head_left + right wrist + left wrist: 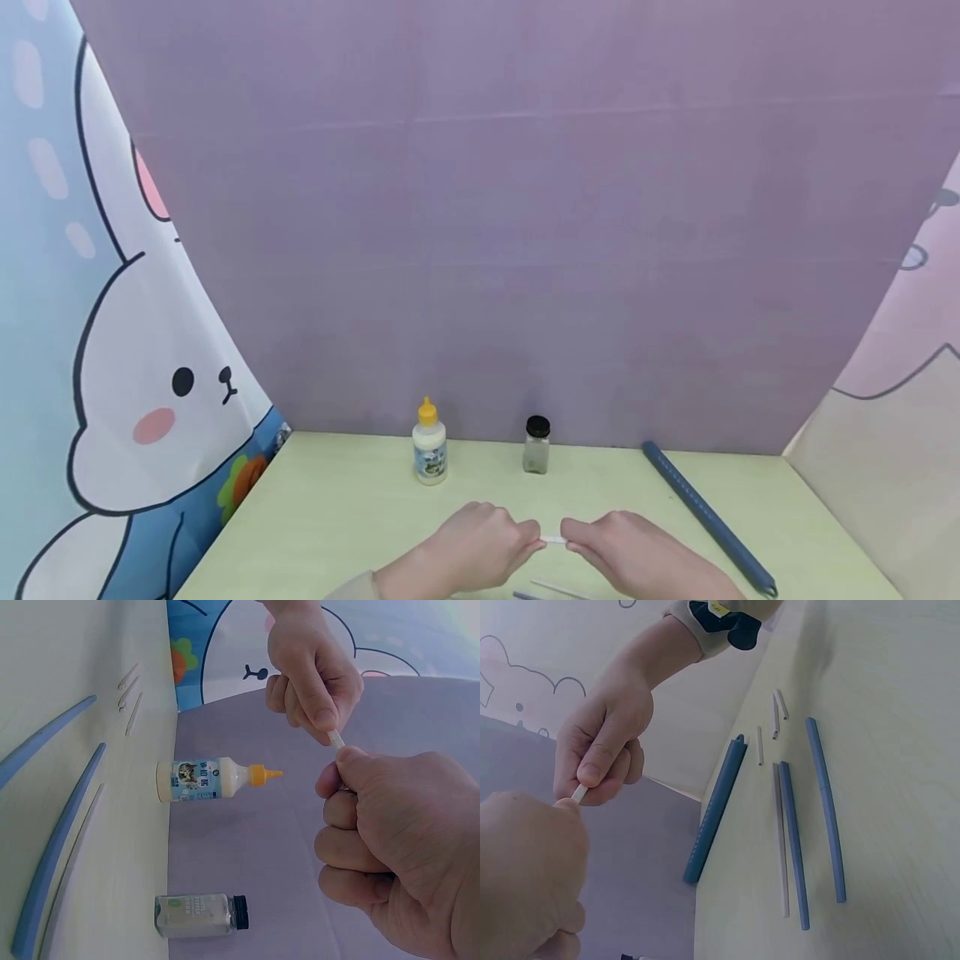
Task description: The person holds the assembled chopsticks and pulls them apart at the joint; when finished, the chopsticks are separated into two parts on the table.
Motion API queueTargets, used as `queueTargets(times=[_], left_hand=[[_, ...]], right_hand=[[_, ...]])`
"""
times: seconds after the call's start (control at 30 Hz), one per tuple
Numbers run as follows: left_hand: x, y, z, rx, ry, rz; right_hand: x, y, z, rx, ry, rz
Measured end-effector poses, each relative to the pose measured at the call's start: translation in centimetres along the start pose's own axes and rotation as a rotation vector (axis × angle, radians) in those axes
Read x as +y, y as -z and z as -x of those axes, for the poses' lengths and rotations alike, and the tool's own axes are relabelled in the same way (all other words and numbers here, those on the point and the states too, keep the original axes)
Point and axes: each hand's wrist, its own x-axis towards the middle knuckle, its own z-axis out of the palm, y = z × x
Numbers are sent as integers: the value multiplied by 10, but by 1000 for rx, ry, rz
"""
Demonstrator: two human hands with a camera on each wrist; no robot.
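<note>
Both hands pinch a thin white stick [554, 540] held above the table, a short length of it showing between them. My left hand [483, 542] grips its left end with curled fingers, thumb toward the middle. At the other end my right hand [630, 550] pinches it between thumb and fingers. The rest of the stick is hidden inside the hands. Beneath them on the table lie a longer thin white stick [780, 840], two blue sticks [826, 810] [793, 847] and several short white pieces [760, 746].
Toward the back of the pale table [337, 492] stand a white bottle with a yellow nozzle [430, 450] and a small clear jar with a black lid [536, 446]. A long dark blue bar [708, 517] with an end loop lies at the right. Behind hangs a purple cloth [525, 250].
</note>
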Motion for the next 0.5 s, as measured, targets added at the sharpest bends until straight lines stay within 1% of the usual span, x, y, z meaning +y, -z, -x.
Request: queueTargets(times=[0.23,0.5], left_hand=[[-1,2,2,27,-4,10],[-1,3,3,9,5,37]], right_hand=[[-3,1,-1,-6,-15,-12],[-3,0,-2,4,-25,2]])
